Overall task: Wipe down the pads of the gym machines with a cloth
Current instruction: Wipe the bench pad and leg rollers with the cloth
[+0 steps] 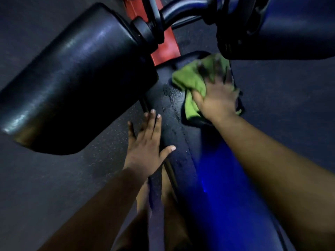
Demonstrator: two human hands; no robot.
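The green cloth (192, 82) is a soft, crumpled microfibre-type rag, bunched into loose folds, with one flap hanging toward the person below the thumb. It lies on the far end of the bench pad (174, 109), a long dark upholstered surface that runs from the bottom of the view up toward the machine frame. The pad's covering is black with a fine grain; wet streaks and droplets show on it just left of the cloth. Nearer the person, the pad reflects a strong blue light. The right hand (217, 95) rests flat on top of the cloth, fingers spread and extended, pressing it against the pad; the thumb lies along the cloth's near fold. The fingertips are blurred. The left hand (146, 142) is placed flat on the left edge of the same pad, fingers straight and together, thumb spread out to the right; it holds nothing. To the left, well above the floor, is a large black roller pad (72, 78), cylindrical and glossy, mounted on a black tubular arm (174, 13). A second roller pad (290, 29) occupies the upper right corner, directly beyond the cloth. Between the two rollers, a red frame member (165, 46) runs away under the arm. The floor (90, 169) is dark speckled rubber. No containers are visible.
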